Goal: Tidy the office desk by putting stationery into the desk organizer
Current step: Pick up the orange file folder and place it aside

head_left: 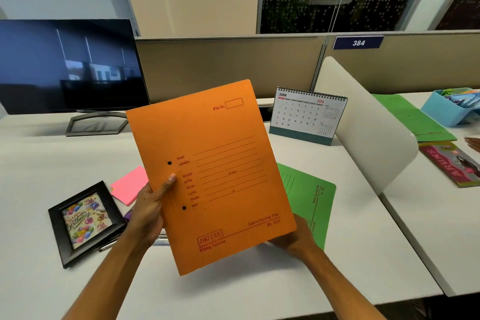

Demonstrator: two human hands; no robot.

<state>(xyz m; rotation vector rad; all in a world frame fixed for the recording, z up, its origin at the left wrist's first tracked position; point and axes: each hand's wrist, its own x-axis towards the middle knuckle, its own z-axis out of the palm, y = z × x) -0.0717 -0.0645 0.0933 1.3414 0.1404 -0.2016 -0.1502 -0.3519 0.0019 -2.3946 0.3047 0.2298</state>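
An orange file folder (pixel 215 176) is held up above the white desk (pixel 52 280), tilted, its printed front facing me. My left hand (pixel 149 212) grips its left edge, thumb on the front. My right hand (pixel 294 238) holds the lower right corner from behind, its fingers mostly hidden. A green folder (pixel 311 202) lies flat on the desk below it. A pink sticky-note pad (pixel 128 186) lies to the left. A blue organizer (pixel 452 108) filled with stationery stands on the neighbouring desk at the far right.
A monitor (pixel 67 67) stands at the back left. A black photo frame (pixel 83 221) and a pen (pixel 107 245) lie front left. A desk calendar (pixel 307 115) stands behind; a white divider (pixel 363 122) separates the neighbouring desk with another green folder (pixel 413 117), a magazine (pixel 452 163) and someone's fingertips (pixel 474 143).
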